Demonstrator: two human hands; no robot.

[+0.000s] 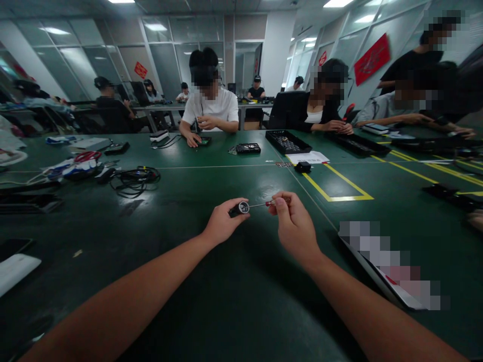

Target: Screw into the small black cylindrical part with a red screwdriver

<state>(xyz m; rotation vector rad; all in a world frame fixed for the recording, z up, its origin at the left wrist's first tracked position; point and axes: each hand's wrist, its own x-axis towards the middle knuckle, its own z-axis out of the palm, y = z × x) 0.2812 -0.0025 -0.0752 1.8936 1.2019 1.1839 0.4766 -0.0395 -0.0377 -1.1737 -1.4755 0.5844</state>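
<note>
Left hand curled round a black cylinder, right hand pinching a screwdriver, shaft pointing at the cylinder's open end. Green surface stretches between the forearms; cable coil well left, white packet's edge near right forearm.

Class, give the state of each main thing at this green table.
Black cylinder with silvery end rim: gripped in left hand, rim exposed.
Slim screwdriver with reddish handle: gripped in right hand, tip at that rim.
Black cable bundle: loosely coiled, lying down.
Black rectangular tray: open on top, holding small items.
</note>
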